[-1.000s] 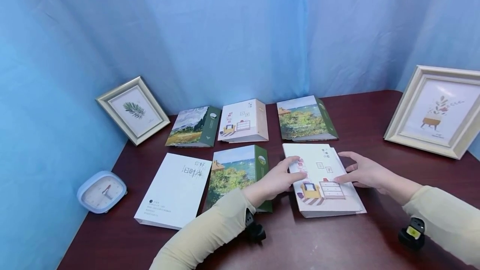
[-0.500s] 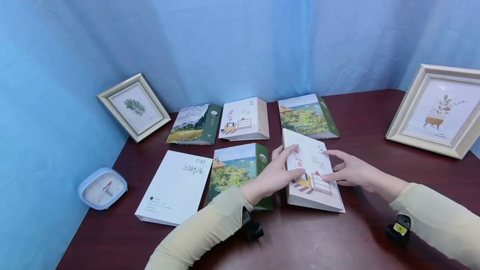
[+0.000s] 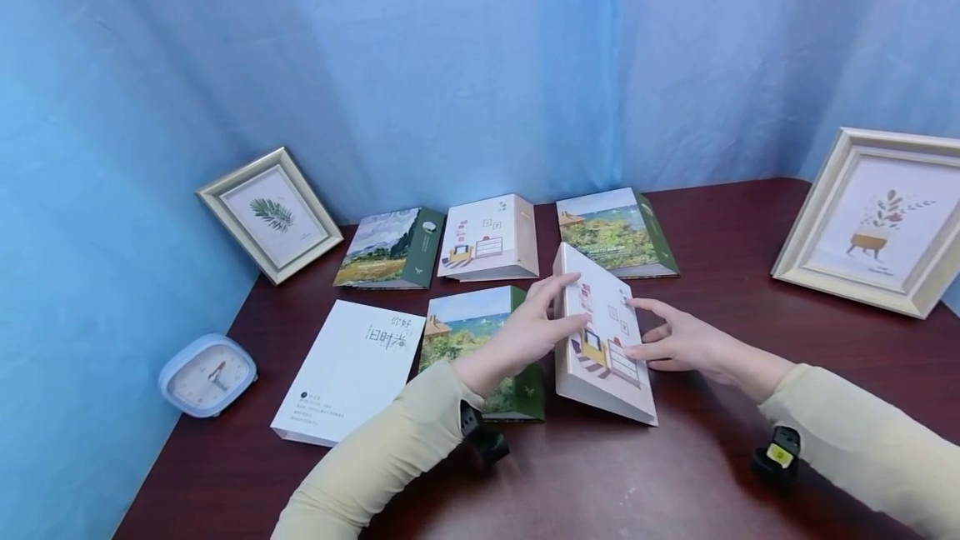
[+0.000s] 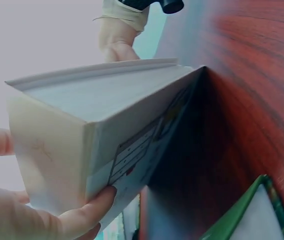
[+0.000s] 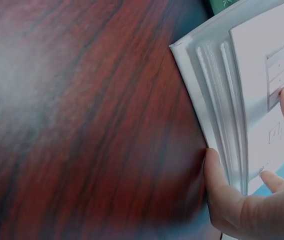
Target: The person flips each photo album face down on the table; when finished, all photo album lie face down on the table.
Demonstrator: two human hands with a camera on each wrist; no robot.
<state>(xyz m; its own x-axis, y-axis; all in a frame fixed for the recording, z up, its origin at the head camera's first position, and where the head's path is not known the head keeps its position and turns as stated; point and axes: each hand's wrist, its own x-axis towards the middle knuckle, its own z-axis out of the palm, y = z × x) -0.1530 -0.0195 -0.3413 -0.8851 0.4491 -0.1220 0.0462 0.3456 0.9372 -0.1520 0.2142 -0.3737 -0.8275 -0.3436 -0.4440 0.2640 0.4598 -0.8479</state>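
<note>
Between both hands stands a thick white photo album (image 3: 611,319) with a yellow armchair and a chest of drawers drawn on its cover. It is tilted, its spine side raised off the table. My left hand (image 3: 528,327) grips the spine (image 4: 49,155), thumb over the front cover in the left wrist view. My right hand (image 3: 678,342) holds the opposite, page-edge side, with fingertips on the cover and another finger at the back edge in the right wrist view. Left of it lies a seaside-picture album (image 3: 461,319) with a green spine, partly hidden by the left arm.
A white album with Chinese lettering (image 3: 348,369) lies at front left. Behind are a mountain-picture album (image 3: 378,244), a matching armchair album (image 3: 487,232) and another seaside album (image 3: 607,227). A blue clock (image 3: 207,376) and two picture frames, left (image 3: 273,215) and right (image 3: 877,215), stand at the sides.
The armchair album has gone from lying nearly flat to tilted up on its side and has shifted left. Both hands have moved left with it, keeping their hold.
</note>
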